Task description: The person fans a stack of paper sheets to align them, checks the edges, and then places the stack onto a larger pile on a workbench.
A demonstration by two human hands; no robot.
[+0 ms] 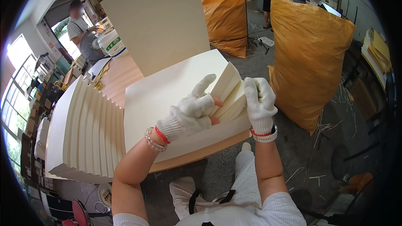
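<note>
Large cream sheets of paper [171,75] lie in a thick stack on the table in front of me. At the stack's right end, a bundle of sheets [228,81] is bent up and curled. My left hand [190,109], in a white knit glove with bare fingertips showing, lies against the bundle. Its thumb stands apart, and its fingertips touch the curled paper. Gloved as well, my right hand [259,102] is closed around the right edge of the bundle; its fingertips are hidden.
To the left, a stepped pile of cream paper [90,129] leans outward. A tall beige board [157,21] stands behind the stack. Orange sacks [310,58] stand on the right, with paper strips on the floor. A fan [90,45] and two people are farther back.
</note>
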